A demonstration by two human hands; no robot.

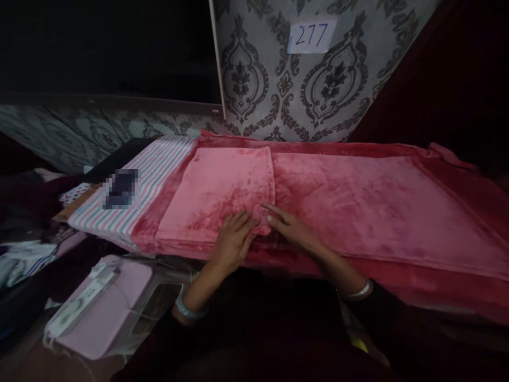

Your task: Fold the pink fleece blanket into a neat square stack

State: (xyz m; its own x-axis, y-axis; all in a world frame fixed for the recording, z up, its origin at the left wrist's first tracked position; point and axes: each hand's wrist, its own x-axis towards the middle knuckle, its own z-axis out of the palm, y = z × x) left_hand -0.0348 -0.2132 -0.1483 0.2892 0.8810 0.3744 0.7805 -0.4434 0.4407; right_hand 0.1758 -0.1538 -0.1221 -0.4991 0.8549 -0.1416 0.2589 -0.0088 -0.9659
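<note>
A pink plush cloth [358,207] lies spread along the table, with its left part folded over into a squarish flap [222,180]. My left hand [234,241] rests on the flap near its front edge, fingers stretched out over the fabric. Close beside it, my right hand [292,228] touches the flap's front right corner, its index finger extended and thumb apart. No object shows in either palm. Under the pink cloth is a darker red plush cover [397,276].
A striped cloth [159,159] covers the table's left end, with a blurred-out dark item on it. A pink-topped stool [131,276] carrying a power strip [83,302] stands front left. Behind are a large dark screen [107,48] and a patterned wall with a paper [312,35] reading 277.
</note>
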